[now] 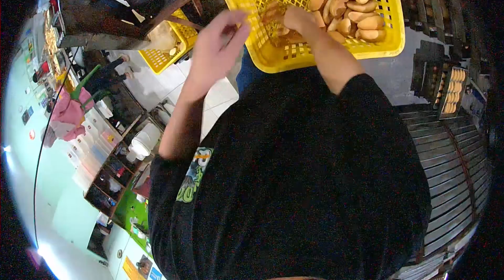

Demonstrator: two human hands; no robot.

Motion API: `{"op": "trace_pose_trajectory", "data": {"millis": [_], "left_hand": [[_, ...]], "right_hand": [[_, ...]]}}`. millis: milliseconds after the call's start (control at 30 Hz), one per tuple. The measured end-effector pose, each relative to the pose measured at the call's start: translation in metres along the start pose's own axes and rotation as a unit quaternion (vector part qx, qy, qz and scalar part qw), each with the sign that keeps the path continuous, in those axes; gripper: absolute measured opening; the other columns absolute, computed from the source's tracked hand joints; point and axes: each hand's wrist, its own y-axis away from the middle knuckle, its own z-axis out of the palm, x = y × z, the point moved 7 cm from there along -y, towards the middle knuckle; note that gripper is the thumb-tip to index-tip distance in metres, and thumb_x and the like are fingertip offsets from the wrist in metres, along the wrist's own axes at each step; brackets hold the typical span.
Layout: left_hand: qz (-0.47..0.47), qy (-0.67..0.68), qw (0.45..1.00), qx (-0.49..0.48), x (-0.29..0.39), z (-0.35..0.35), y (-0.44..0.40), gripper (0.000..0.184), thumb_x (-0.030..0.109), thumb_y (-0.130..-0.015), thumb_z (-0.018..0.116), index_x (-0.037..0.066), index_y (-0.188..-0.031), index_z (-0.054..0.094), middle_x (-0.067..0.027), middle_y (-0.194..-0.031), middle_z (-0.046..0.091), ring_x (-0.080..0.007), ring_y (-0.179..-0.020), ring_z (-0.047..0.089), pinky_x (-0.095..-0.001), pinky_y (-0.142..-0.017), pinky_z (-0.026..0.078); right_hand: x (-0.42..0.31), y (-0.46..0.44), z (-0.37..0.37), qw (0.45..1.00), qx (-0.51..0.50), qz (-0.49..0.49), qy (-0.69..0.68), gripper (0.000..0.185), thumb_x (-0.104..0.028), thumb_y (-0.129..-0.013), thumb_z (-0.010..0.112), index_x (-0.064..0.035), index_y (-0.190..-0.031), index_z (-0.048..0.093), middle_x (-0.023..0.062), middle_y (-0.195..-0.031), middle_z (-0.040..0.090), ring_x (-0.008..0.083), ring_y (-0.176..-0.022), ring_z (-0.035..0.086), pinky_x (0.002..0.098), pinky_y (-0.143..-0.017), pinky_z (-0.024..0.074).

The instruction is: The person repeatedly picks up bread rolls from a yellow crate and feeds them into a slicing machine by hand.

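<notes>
A yellow plastic basket [396, 23] with slatted sides is in front of my body. Golden bread rolls [370, 22] lie piled on its right side, with several others along the far part. My right hand [298, 19] reaches down into the basket, beside the pile. Its fingers are mostly hidden, and a brownish blur lies next to them, so I cannot make out a hold. Just outside the basket's left rim is my left hand [218, 46], raised and blurred by motion. Its thumb and fingers look apart, with nothing visible between them.
Another yellow basket [157, 60] with pale contents stands on the tiled floor at left, near a dark wooden structure [173, 7]. A rack of rolls [452, 91] is at right, above metal slats [446, 159]. White buckets [144, 141] and shelves [110, 185] are farther left.
</notes>
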Motion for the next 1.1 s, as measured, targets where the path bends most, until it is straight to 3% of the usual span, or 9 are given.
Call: {"op": "trace_pose_trajectory", "data": {"millis": [67,200,267,400,500,567,733,867,1100], "left_hand": [[0.051,-0.075,0.996,0.005,-0.004,0.035,-0.059,0.029,0.021,-0.089,0.059,0.0,-0.109,0.061,-0.0146,-0.108,0.065,-0.0267,-0.099,0.063,-0.0354,-0.086,0.049],[-0.142,-0.386,0.884,-0.224,-0.124,0.135,-0.147,0.03,0.025,-0.084,0.058,0.003,-0.103,0.065,-0.0164,-0.106,0.065,-0.0316,-0.101,0.063,-0.0447,-0.084,0.05],[-0.164,-0.429,0.861,-0.218,-0.153,0.155,-0.139,0.024,0.02,-0.084,0.054,0.01,-0.1,0.068,-0.0132,-0.106,0.067,-0.0289,-0.099,0.064,-0.0427,-0.084,0.051],[-0.053,-0.495,0.828,-0.258,-0.198,0.21,-0.121,0.025,0.021,-0.086,0.055,0.011,-0.104,0.068,-0.0148,-0.108,0.066,-0.0305,-0.099,0.064,-0.0414,-0.082,0.05],[-0.051,-0.359,0.903,-0.231,-0.221,0.247,-0.113,0.025,0.023,-0.084,0.059,0.008,-0.102,0.067,-0.0144,-0.102,0.067,-0.0316,-0.093,0.064,-0.0398,-0.078,0.049],[-0.159,0.043,0.976,-0.143,-0.259,0.273,-0.111,0.026,0.024,-0.083,0.061,0.007,-0.102,0.066,-0.0141,-0.098,0.067,-0.0323,-0.089,0.064,-0.0387,-0.075,0.049],[-0.2,0.31,0.924,-0.096,-0.117,0.157,-0.083,0.03,0.021,-0.081,0.063,0.0,-0.103,0.06,-0.011,-0.083,0.062,-0.0246,-0.073,0.06,-0.0342,-0.067,0.049],[-0.171,0.496,0.85,-0.041,-0.076,0.003,-0.027,0.031,0.013,-0.077,0.059,0.0,-0.105,0.057,-0.0076,-0.081,0.057,-0.0167,-0.066,0.057,-0.0283,-0.059,0.048],[0.118,0.507,0.815,0.255,-0.075,-0.262,0.073,0.043,0.014,-0.073,0.059,-0.003,-0.112,0.055,-0.0154,-0.094,0.058,-0.0251,-0.079,0.061,-0.0342,-0.073,0.052]], "right_hand": [[-0.008,-0.004,0.026,0.993,-0.094,-0.068,0.027,0.048,-0.038,-0.081,0.055,-0.008,-0.117,0.059,0.0197,-0.112,0.063,0.0328,-0.104,0.061,0.0438,-0.091,0.0464],[-0.009,0.032,0.001,0.995,-0.032,-0.087,0.034,0.041,-0.031,-0.081,0.056,-0.0115,-0.118,0.058,0.0167,-0.108,0.065,0.0315,-0.1,0.063,0.0443,-0.085,0.0492],[-0.007,0.078,-0.052,0.996,-0.005,-0.091,0.014,0.041,-0.032,-0.082,0.057,-0.0083,-0.115,0.058,0.0177,-0.107,0.065,0.0326,-0.101,0.062,0.0444,-0.086,0.0484],[0.013,0.148,-0.131,0.988,0.082,-0.12,-0.052,0.039,-0.029,-0.084,0.06,-0.0118,-0.119,0.057,0.018,-0.105,0.065,0.0312,-0.097,0.064,0.04,-0.083,0.0494],[0.042,0.171,-0.158,0.938,0.204,-0.173,-0.219,0.04,-0.025,-0.085,0.063,-0.0075,-0.12,0.056,0.0151,-0.103,0.065,0.0259,-0.094,0.064,0.035,-0.085,0.0482],[0.042,0.185,-0.18,0.895,0.238,-0.182,-0.33,0.037,-0.02,-0.084,0.065,-0.0061,-0.117,0.057,0.0108,-0.101,0.065,0.0202,-0.092,0.062,0.0318,-0.085,0.0473],[-0.019,0.186,-0.225,0.829,0.25,-0.209,-0.455,0.033,-0.01,-0.083,0.067,-0.0027,-0.113,0.057,0.0043,-0.102,0.062,0.0128,-0.096,0.057,0.0282,-0.087,0.0451],[-0.166,0.191,-0.266,0.792,0.293,-0.407,-0.349,0.033,-0.012,-0.083,0.067,-0.0017,-0.112,0.058,0.0051,-0.106,0.063,0.0147,-0.099,0.057,0.0287,-0.087,0.0449],[-0.418,0.22,-0.301,0.742,0.281,-0.575,-0.198,0.036,-0.015,-0.083,0.067,-0.0046,-0.116,0.055,0.0086,-0.102,0.063,0.018,-0.094,0.06,0.0293,-0.083,0.0456]]}}
